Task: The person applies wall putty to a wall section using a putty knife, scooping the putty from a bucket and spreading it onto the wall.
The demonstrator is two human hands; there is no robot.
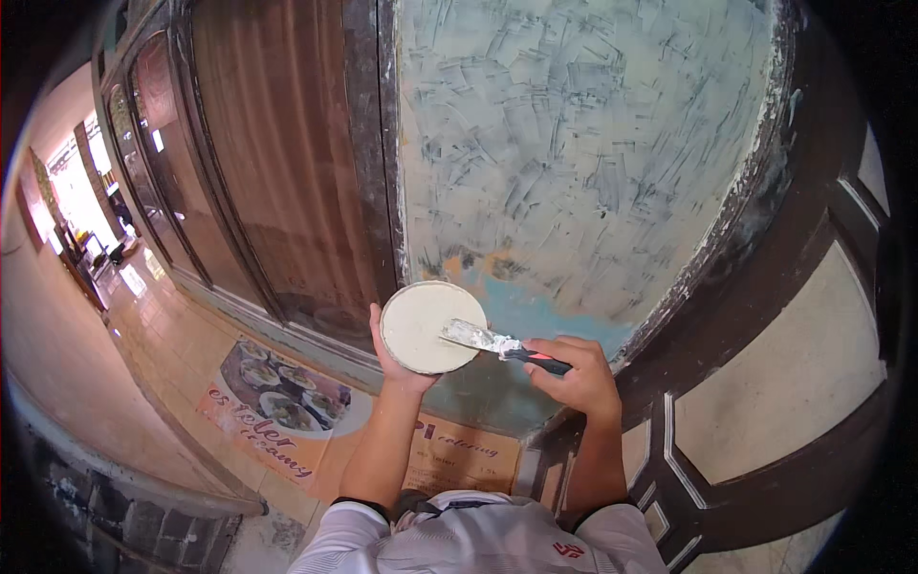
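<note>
**A:** Start with the big surface. What stands in front of the person?

**B:** A wall panel (583, 143) coated in pale grey-white filler, with short crossing strokes all over it. Low down, a blue and orange patch is still bare. A brown door (277, 163) flanks it on the left, dark wooden framing (765, 316) on the right.

**A:** And the hands?

**B:** The left hand (397, 368) is clasped from below around a round disc (430, 327) loaded with white putty, its flat face turned up toward the camera. The right hand (574, 378) is clenched around the black-and-red handle of a putty knife (497, 346).

**A:** How does the knife lie against the disc?

**B:** Its long axis runs nearly level, the handle low right in the fist, the blade pointing left and slightly up. The smeared blade rests over the disc's right half, touching the putty or just above it; I cannot tell which.

**A:** So where is the wall from the blade?

**B:** Just above and behind. The bare blue patch sits close over the disc's upper right rim, nearer the right hand than the left.

**A:** Anything smaller?

**B:** Printed posters (287, 407) with food pictures lie below, near the tiled floor (158, 335).
</note>
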